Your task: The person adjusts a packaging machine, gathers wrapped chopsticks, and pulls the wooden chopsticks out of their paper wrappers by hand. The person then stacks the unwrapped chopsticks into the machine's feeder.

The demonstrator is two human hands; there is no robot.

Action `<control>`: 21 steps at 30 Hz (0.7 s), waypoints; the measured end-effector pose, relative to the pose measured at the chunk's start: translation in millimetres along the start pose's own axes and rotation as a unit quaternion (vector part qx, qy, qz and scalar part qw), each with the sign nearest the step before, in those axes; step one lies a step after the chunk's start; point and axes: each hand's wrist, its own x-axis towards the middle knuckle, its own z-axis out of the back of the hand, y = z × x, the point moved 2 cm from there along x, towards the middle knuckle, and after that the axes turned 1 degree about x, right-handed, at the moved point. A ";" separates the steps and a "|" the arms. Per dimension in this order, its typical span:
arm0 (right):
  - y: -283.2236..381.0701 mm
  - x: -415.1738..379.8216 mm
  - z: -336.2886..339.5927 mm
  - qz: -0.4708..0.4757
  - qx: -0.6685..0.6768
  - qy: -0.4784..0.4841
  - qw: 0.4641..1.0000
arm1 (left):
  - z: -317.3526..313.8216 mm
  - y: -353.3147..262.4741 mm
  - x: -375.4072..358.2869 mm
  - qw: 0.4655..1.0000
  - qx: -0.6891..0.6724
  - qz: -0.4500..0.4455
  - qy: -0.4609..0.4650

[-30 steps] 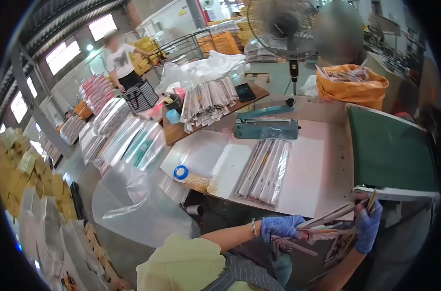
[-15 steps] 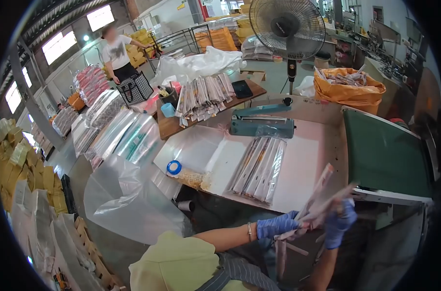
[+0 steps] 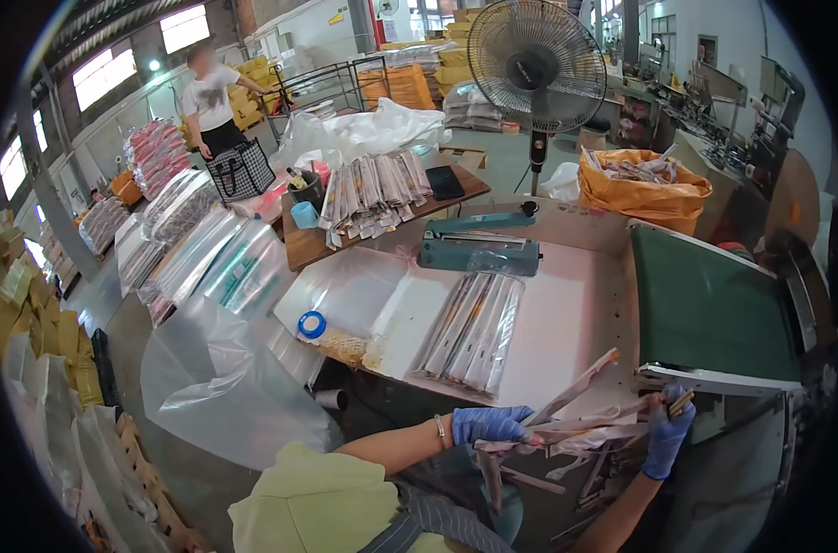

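My left hand (image 3: 493,426), in a blue glove, is closed around a loose bunch of long narrow printed wrappers (image 3: 580,435). One wrapper sticks up diagonally over the white worktop (image 3: 566,318). My right hand (image 3: 666,433), gloved too, grips a few thin wooden sticks (image 3: 682,403) whose ends poke out above the fingers, beside the conveyor's front edge. The wrappers stretch across between both hands. Ahead, a clear bag of long printed packets (image 3: 470,334) lies flat, its top end by a teal bag sealer (image 3: 479,247).
A green conveyor belt (image 3: 714,309) stands at the right. Behind are an orange sack (image 3: 645,189), a fan (image 3: 537,69) and a wooden board (image 3: 299,247) with piled packets (image 3: 373,195). A blue tape roll (image 3: 311,324) sits at the front left. A person (image 3: 214,101) stands far left.
My right hand has moved right and away from my left hand, and the sticks now show in it. The wrappers have spread out between the hands. The view has shifted slightly.
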 end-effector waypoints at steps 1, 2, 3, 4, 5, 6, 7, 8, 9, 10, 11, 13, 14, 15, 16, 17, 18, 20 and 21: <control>3.6 0.2 -4.7 0.055 -0.072 -0.017 0.996 | -3.4 -4.2 -0.8 0.999 -0.030 0.021 -0.005; 22.3 -0.3 -22.3 0.114 -0.157 -0.049 0.980 | -9.1 -7.4 -1.4 0.997 -0.063 0.041 -0.010; 21.5 -6.0 -33.1 0.190 -0.291 -0.112 0.931 | -12.9 -5.1 2.8 0.995 -0.086 0.032 -0.024; 21.2 -7.8 -43.8 0.164 -0.201 -0.038 0.965 | -17.8 -2.5 10.5 0.993 -0.110 0.022 -0.035; 28.0 -14.3 -62.7 0.160 -0.190 -0.042 0.968 | -22.5 -0.7 18.1 0.990 -0.132 0.015 -0.041; 47.9 -17.7 -82.4 0.242 -0.194 -0.006 0.951 | -16.2 -1.9 19.9 0.989 -0.069 -0.020 -0.129; 67.3 -22.2 -90.7 0.162 -0.155 0.145 0.964 | -9.9 -1.4 19.5 0.981 -0.122 0.017 -0.150; 70.0 -25.9 -96.6 0.113 -0.083 0.232 0.963 | -2.6 2.8 19.9 0.983 -0.101 -0.003 -0.156; 71.7 -28.9 -91.4 0.099 -0.081 0.244 0.961 | 11.2 11.5 20.7 0.991 -0.083 0.006 -0.108; 80.0 -22.9 -81.8 0.108 -0.019 0.218 0.970 | 21.4 23.2 26.5 0.988 -0.063 0.025 -0.137; 76.8 -20.5 -70.1 0.110 -0.031 0.122 0.986 | 19.8 33.1 34.1 0.974 -0.119 -0.003 -0.191; 62.5 -10.4 -55.7 -0.023 0.031 -0.062 0.997 | -23.1 -19.8 15.8 0.985 -0.033 -0.008 -0.167; 59.7 -9.4 -50.7 -0.066 0.050 -0.091 0.992 | -23.1 -4.0 21.6 0.981 0.006 -0.062 -0.182; 55.6 -7.1 -45.6 -0.105 0.077 -0.115 0.985 | -23.4 1.8 25.1 0.979 0.043 -0.077 -0.183; 56.5 -5.0 -41.6 -0.105 0.088 -0.112 0.984 | -24.0 8.0 28.1 0.975 0.080 -0.093 -0.186; 56.2 -6.0 -38.7 -0.112 0.092 -0.125 0.982 | -27.7 5.2 28.3 0.976 0.112 -0.069 -0.172; 55.7 -7.0 -37.8 -0.118 0.097 -0.134 0.979 | -31.7 2.9 27.4 0.975 0.143 -0.047 -0.161; 51.0 -7.5 -39.2 -0.127 0.132 -0.151 0.971 | -42.3 -2.7 25.2 0.978 0.134 -0.027 -0.159; 49.5 -8.4 -39.4 -0.139 0.140 -0.153 0.968 | -45.6 -3.3 24.8 0.979 0.129 -0.015 -0.159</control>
